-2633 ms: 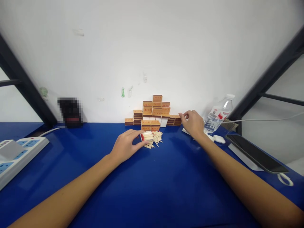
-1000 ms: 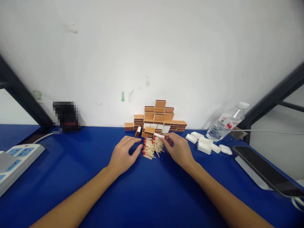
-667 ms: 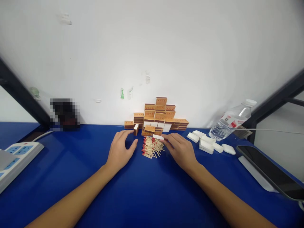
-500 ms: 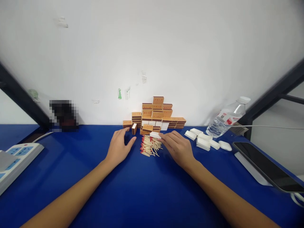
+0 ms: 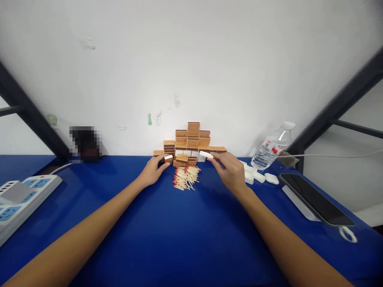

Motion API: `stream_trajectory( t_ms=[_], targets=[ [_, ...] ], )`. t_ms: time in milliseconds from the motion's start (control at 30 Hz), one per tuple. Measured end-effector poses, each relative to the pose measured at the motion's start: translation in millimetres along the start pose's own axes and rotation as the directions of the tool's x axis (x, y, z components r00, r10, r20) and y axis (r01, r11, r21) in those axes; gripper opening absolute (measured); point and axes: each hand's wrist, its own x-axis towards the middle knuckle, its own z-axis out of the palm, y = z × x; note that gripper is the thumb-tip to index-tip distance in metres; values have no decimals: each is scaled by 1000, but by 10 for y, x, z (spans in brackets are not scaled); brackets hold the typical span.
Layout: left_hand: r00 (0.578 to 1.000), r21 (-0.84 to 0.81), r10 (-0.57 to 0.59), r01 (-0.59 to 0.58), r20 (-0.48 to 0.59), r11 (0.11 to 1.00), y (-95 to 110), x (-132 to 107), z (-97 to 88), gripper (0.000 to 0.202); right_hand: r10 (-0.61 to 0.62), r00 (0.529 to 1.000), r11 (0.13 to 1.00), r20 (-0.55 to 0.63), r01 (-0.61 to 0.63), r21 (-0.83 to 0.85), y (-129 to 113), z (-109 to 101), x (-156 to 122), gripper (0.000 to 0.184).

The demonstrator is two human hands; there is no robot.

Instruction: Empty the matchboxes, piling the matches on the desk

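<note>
My left hand [image 5: 153, 169] has its thumb and fingers closed around a small matchbox [image 5: 168, 161], its white end facing up. A white matchbox tray [image 5: 205, 154] is pinched in the fingertips of my right hand [image 5: 229, 169], close to the right part of the stack. Between the hands, a heap of red-tipped matches [image 5: 186, 178] lies on the blue table [image 5: 179, 231]. Behind it rises a stepped stack of orange-brown matchboxes [image 5: 193, 142], with some white pieces low in its middle. One matchbox [image 5: 182, 158] rests at the front of the stack.
Several white trays [image 5: 249, 175] lie right of my right hand, partly covered by it. Beyond them are a tilted water bottle [image 5: 271, 147], a white rounded case [image 5: 271, 178] and a phone [image 5: 317, 199]. A power strip [image 5: 26, 199] sits at left. The wall [image 5: 191, 59] closes off the back.
My left hand has closed on the matchbox that stood beside it. My right hand has lifted the white tray from above the matches toward the right of the stack. The view has shifted slightly.
</note>
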Motion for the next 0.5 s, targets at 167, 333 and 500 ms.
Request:
stream_trajectory(
  t_ms=[167,333,500],
  targets=[
    [996,131,75,-80,45,988,130,2,-17,39,6,1000,1000,7,-6,26,48,62,-17,28],
    [973,420,198,-132,-118,898,310,-2,7,28,47,999,998,-5,-46,40,32,63,6,28],
    [951,617,307,-224,-30,754,453,124,15,27,71,997,997,-24,-71,30,43,37,16,30]
  ],
)
